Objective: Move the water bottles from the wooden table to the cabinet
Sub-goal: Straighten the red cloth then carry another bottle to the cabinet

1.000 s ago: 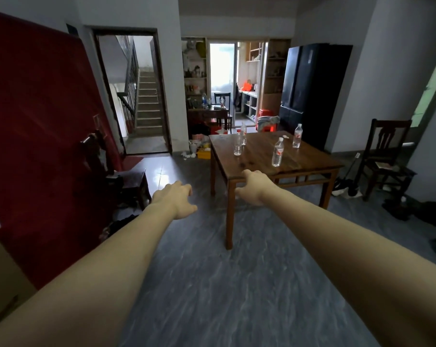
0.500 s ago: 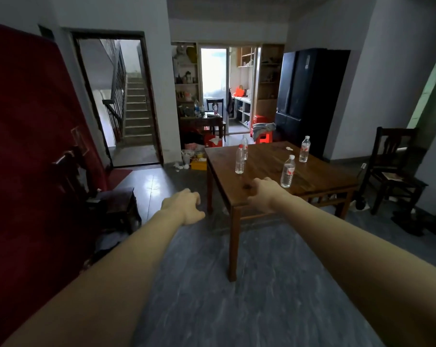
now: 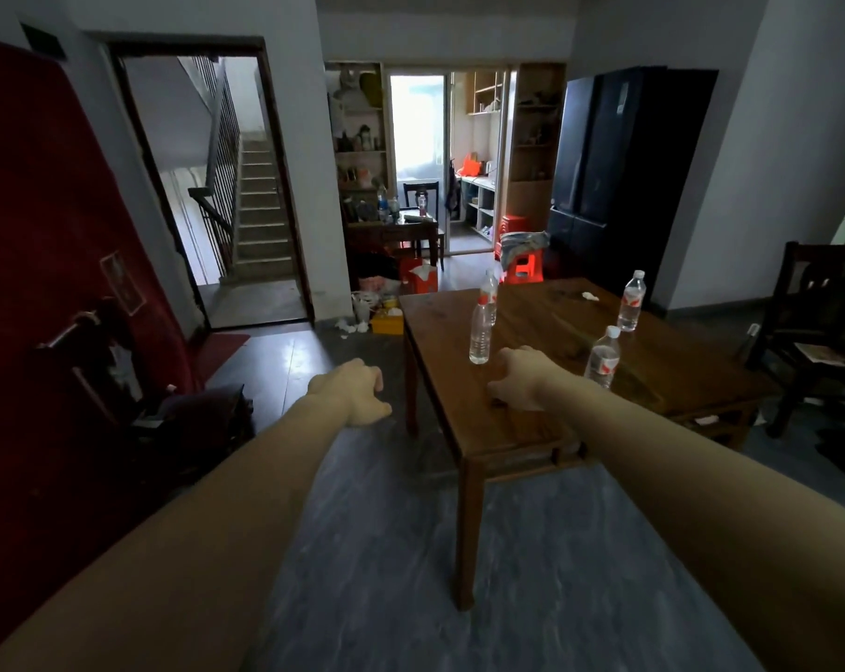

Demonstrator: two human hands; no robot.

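Four bottles upright on surface [image 3: 556, 429], none yet taken: two close together at 12 o'clock [image 3: 480, 334] and [image 3: 489, 295], one at 1 o'clock [image 3: 603, 358], one further at 2 [image 3: 631, 301]. Right hand [image 3: 519, 378] loosely open, empty, hovering over near edge, probably reaching. Left hand [image 3: 355, 392] loosely curled, empty, beside surface at 11. Cabinet not identifiable.

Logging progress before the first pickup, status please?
Left hand and right hand loosely curled, no grip on anything. Four water bottles upright on wooden table. Nothing blocking the nearest.
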